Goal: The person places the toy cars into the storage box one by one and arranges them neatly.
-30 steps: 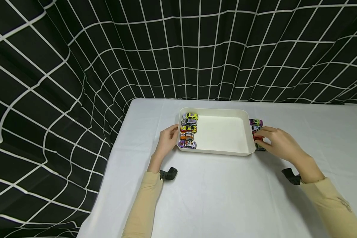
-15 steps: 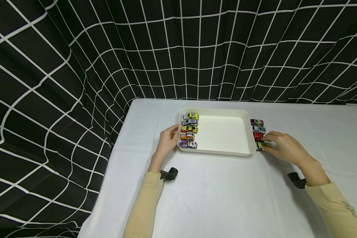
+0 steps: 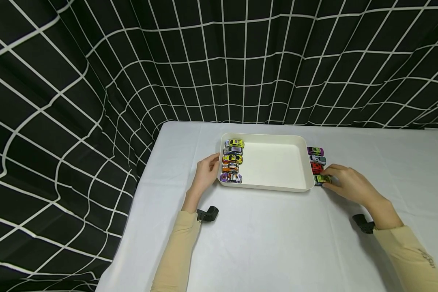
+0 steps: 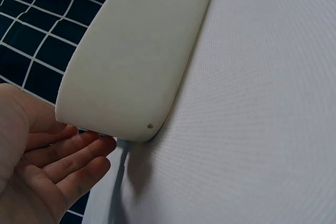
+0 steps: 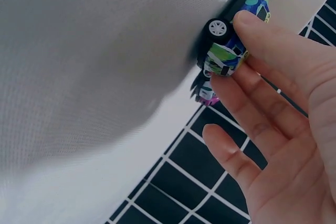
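Note:
A white rectangular tray (image 3: pixel 270 166) lies on the table, with a column of several toy cars along its inner left side. My left hand (image 3: pixel 206 172) rests against the tray's left end; in the left wrist view its fingers (image 4: pixel 79 156) are loosely spread at the tray's end wall (image 4: pixel 126 61). Outside the right end, another column of toy cars stands on the cloth. My right hand (image 3: pixel 350 184) pinches the nearest one, a green and black toy car (image 3: pixel 322 179), thumb on its side in the right wrist view. A red toy car (image 3: pixel 316 168) sits just behind it.
Behind the red car are a white and grey toy car (image 3: pixel 317 160) and a purple toy car (image 3: pixel 315 151). In the tray, a yellow toy car (image 3: pixel 235 143) is farthest and a purple and white one (image 3: pixel 231 177) nearest. A black gridded curtain (image 3: pixel 259 81) hangs beyond the table.
My right hand has drawn back to the right and nearer, off the red car, uncovering the cars behind, and is now at the green and black car. The left hand stays put.

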A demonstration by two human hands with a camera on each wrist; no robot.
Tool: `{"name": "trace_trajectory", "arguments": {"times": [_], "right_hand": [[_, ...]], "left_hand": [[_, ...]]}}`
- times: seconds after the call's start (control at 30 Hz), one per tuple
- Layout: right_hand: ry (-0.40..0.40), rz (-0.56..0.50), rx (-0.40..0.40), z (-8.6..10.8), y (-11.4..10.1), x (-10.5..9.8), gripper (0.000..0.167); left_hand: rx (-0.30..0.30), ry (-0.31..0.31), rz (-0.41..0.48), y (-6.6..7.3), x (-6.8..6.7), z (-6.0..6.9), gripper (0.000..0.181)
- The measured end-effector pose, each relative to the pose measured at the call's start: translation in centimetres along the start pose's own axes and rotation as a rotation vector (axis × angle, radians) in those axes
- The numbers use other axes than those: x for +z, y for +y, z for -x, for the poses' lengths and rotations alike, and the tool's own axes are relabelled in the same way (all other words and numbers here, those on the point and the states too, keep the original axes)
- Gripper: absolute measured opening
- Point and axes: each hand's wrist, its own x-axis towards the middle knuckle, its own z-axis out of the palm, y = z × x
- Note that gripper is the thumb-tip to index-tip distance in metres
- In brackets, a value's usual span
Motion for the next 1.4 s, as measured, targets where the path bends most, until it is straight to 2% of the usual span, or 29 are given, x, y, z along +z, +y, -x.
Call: {"name": "trace_trajectory", "arguments": {"times": [0.4, 0.73, 0.9, 1.1, 1.4], "right_hand": [[0.003, 0.003, 0.016, 0.3, -0.1, -0.3, 0.026], [0.030, 0.017, 0.061, 0.4, -0.1, -2.0, 0.028], [0.072, 0.022, 0.036, 0.3, 0.1, -2.7, 0.028], [0.089, 0.026, 0.023, -0.7, -0.1, -3.2, 0.027], [0.054, 0.020, 0.019, -3.3, -1.4, -3.7, 0.026]], "left_hand": [[0.001, 0.000, -0.004, 0.0, 0.0, 0.0, 0.034], [0.000, 0.000, 0.006, 0.0, -0.1, 0.0, 0.033], [0.008, -0.001, 0.004, 0.1, -0.1, 0.0, 0.033], [0.000, -0.002, -0.010, 0.2, -0.1, -0.1, 0.033], [-0.007, 0.000, -0.021, 0.2, -0.1, 0.0, 0.033]]}}
